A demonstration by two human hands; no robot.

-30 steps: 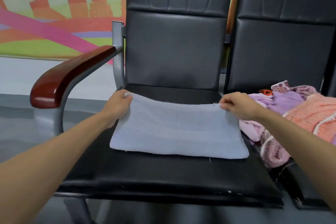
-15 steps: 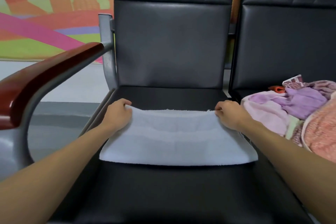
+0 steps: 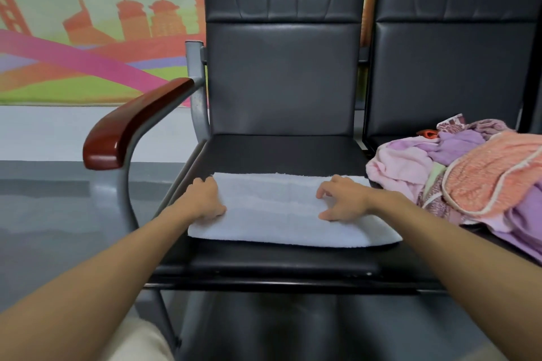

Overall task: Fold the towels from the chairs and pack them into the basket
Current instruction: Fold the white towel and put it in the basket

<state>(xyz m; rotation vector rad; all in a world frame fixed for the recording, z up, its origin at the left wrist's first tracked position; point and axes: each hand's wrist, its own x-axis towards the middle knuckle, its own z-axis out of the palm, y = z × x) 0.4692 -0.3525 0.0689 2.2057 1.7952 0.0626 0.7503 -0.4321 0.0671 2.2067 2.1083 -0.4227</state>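
Note:
A white towel [image 3: 281,211] lies folded into a long band across the black chair seat [image 3: 278,152]. My left hand [image 3: 205,199] lies over the towel's left end, with its thumb on top of the cloth. Right of the towel's middle, my right hand [image 3: 343,199] touches the cloth with spread fingertips. Neither hand lifts the towel. On the neighbouring seat to the right sits a loose pile of towels [image 3: 457,176] in pink, purple and orange. No basket is in view.
The chair has a red-brown wooden armrest [image 3: 129,129] on a grey metal frame at the left. Both black backrests [image 3: 281,67] stand upright behind the seats. Grey floor [image 3: 58,208] lies to the left, below a colourful wall mural.
The far edge I held by its corners now lies flat on the seat. My right hand has let go and moved inward onto the towel; my left hand has settled on the left end.

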